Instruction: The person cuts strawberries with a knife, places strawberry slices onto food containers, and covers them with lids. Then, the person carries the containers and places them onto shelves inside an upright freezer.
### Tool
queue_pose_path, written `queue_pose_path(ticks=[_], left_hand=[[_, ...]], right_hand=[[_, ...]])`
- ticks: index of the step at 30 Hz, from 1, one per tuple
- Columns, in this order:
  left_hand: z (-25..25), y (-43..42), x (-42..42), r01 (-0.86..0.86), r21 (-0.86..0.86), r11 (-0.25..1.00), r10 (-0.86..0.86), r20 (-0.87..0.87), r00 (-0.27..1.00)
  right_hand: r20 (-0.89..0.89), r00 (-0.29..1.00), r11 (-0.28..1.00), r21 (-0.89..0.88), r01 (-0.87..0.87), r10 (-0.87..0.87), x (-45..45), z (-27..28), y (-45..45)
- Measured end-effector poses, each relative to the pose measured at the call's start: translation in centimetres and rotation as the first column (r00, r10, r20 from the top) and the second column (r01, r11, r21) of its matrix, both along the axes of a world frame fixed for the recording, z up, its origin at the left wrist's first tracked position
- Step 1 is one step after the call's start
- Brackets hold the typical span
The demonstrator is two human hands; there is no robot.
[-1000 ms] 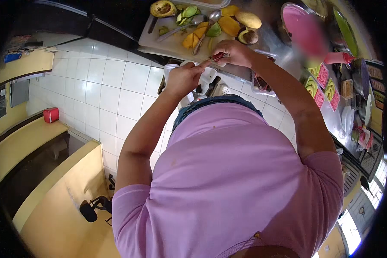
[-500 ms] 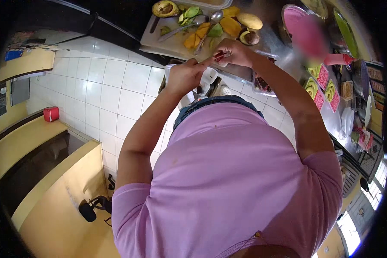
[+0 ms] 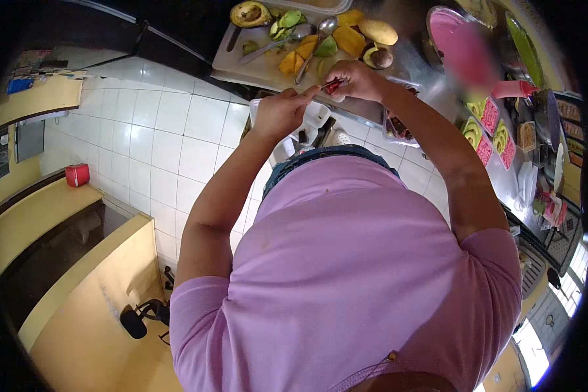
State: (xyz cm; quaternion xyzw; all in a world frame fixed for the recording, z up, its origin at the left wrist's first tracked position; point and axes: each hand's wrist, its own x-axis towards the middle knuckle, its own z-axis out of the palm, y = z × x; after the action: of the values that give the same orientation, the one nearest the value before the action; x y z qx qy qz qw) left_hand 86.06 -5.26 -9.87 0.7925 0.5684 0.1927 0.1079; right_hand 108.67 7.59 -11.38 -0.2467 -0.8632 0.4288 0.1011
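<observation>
My right hand (image 3: 359,81) pinches a small dark red piece (image 3: 334,85) between its fingertips, just in front of the counter edge. It looks soft and glossy, but its exact kind cannot be made out. From the other side my left hand (image 3: 282,112) reaches in, its fingers closed and its fingertips meeting the left end of that piece. A clear plastic container (image 3: 391,136) with more dark red pieces is partly hidden under my right forearm. Behind both hands lies a white cutting board (image 3: 225,60) with mango peel (image 3: 351,40), spoons (image 3: 328,26) and a halved avocado (image 3: 251,14).
A yellow mango (image 3: 378,31) and an avocado half with its pit (image 3: 378,57) sit by the board's right side. A bowl of pink mixture (image 3: 447,26) stands farther right, near pink trays with avocado slices (image 3: 501,140). Below my hands is an open white container (image 3: 317,116).
My left fingertips have shifted slightly against the dark red piece, and more of it shows now. My right hand stays almost in place.
</observation>
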Motion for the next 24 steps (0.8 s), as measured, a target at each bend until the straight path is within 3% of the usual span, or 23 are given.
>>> queue_pose_path(ticks=[3,5,8,11,15,24], left_hand=[[-0.7,0.2,0.3,0.013,0.003,1.0,-0.013,0.036,0.999],[-1.2,0.3,0.5,0.017,-0.04,0.999,-0.021,-0.092,0.996],[-1.4,0.2,0.5,0.027,-0.043,0.999,-0.031,-0.081,0.996],[-0.3,0.3,0.3,0.038,-0.003,0.999,-0.038,-0.022,0.999],[1.0,0.4,-0.1,0.031,0.04,0.999,-0.03,-0.015,0.999],[0.2,0.7,-0.4,0.036,-0.033,0.999,-0.037,-0.031,0.999]], right_hand=[[-0.024,1.0,1.0,0.005,-0.016,0.016,0.0,-0.1,0.1],[-0.021,0.999,0.999,0.021,-0.026,0.026,0.0,-0.1,0.0],[-0.001,1.0,1.0,-0.028,0.006,-0.006,-0.1,0.6,-0.3],[-0.076,0.996,0.996,0.078,-0.031,0.037,0.0,0.3,-0.1],[0.03,1.0,0.997,0.08,-0.005,0.002,0.0,-0.1,0.0],[-0.01,1.0,0.998,0.065,-0.01,0.01,-0.1,-0.1,0.0]])
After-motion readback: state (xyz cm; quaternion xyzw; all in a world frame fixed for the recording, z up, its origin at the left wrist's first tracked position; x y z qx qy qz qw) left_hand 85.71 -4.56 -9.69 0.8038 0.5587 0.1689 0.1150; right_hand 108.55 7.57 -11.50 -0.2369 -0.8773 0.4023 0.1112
